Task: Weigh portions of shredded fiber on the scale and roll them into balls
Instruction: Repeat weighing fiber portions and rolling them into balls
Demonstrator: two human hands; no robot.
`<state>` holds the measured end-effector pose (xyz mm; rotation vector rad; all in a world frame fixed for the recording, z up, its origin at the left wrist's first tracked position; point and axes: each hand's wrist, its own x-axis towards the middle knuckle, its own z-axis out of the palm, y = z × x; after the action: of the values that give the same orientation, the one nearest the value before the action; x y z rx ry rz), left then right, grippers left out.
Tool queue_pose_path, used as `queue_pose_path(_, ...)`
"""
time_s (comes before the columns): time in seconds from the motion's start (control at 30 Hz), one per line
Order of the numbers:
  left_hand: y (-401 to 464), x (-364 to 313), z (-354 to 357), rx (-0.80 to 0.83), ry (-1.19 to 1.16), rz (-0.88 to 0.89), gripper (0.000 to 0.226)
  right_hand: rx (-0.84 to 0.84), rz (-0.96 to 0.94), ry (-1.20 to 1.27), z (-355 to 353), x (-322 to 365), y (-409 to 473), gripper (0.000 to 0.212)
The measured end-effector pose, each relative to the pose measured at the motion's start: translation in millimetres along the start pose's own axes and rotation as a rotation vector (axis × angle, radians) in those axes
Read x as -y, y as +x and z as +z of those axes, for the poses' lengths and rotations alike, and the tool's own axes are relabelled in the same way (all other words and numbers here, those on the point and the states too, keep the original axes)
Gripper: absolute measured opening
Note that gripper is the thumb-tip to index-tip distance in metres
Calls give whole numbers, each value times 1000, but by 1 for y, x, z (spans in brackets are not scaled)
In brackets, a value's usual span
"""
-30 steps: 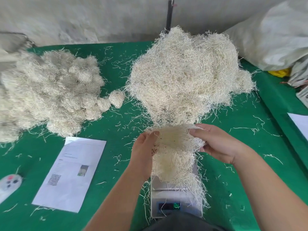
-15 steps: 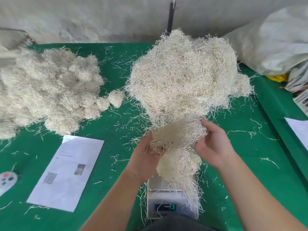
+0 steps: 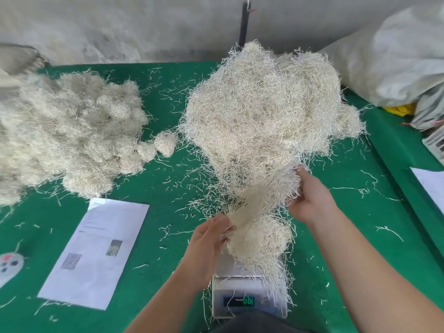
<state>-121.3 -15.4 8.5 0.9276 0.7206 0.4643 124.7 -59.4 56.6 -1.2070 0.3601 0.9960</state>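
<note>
Both hands have drawn apart, the right hand [image 3: 310, 198] and left hand [image 3: 211, 239] pinching a stretched tuft [image 3: 266, 195] above the scale [image 3: 249, 292], where a portion [image 3: 259, 241] sits; many balls [image 3: 96, 133] are finished, the loose heap [image 3: 264, 111] remains.

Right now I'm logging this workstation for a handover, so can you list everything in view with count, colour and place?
Table: one, green cover, fills the view.
Loose fiber heap: one, pale straw, center back.
Rolled balls: a pile, count unclear, pale, back left.
Scale: one, white, near edge, green digits lit.
Fiber on scale: one clump, pale.
Pulled tuft: one, pale, stretched between both hands.
Paper sheet: one, white, printed, front left.
Remote: one, grey, far left.
Sack: one, white, back right.
Second paper: one, white, right edge.
Left hand: pinches the tuft.
Right hand: grips the tuft.
</note>
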Motion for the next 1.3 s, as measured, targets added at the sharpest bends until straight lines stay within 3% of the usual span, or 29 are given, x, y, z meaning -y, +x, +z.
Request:
queue_pose_path(0.13,-11,-3,-4,-41,244,179,77,-101,-40,-73,-5,-5,12,21)
queue_pose_path(0.17,-14,-3,-6,-39,268,221,76,-138,-57,-107,-8,-3,18,23)
queue_pose_path(0.3,-21,-4,-11,-66,299,230,35,-199,-149,-266,-14,4,30,29)
queue_pose_path(0.37,-23,-5,-13,-102,275,204,38,-229,-220,-384,-15,7,32,21)
queue_pose_path(0.5,-23,-5,-30,-279,178,83,50,-246,-287,-231,-23,26,40,48)
queue_pose_path(0.57,-19,-2,-41,-240,381,9,37,-245,-319,-237,-19,32,34,41)
queue_pose_path(0.63,-16,4,-44,-108,644,-139,11,-148,-384,-228,-15,31,25,26)
queue_pose_path(0.7,-10,16,-47,-32,1010,-215,45,-45,-440,-299,-2,27,9,5)
queue_pose_path(0.77,-2,17,-33,-142,1308,-57,76,86,-433,-385,11,26,-10,6)
queue_pose_path(0.83,11,11,-6,-204,1250,152,97,240,-421,-461,19,24,-21,10)
queue_pose_path(0.9,31,5,20,-185,1102,203,105,364,-386,-442,30,23,-34,13)
queue_pose_path(0.93,42,2,30,-160,1030,169,96,410,-371,-412,34,23,-38,14)
queue_pose_path(1.0,59,0,39,-74,975,181,50,447,-336,-330,40,25,-41,20)
queue_pose_path(1.03,63,1,40,-40,995,227,37,442,-329,-293,42,27,-43,25)
queue_pose_path(1.13,62,14,29,81,1023,281,47,349,-335,-221,45,43,-36,17)
queue_pose_path(1.2,61,27,20,98,1074,234,51,203,-349,-241,47,57,-21,6)
queue_pose_path(1.3,56,43,10,73,1142,143,53,59,-316,-274,54,74,4,12)
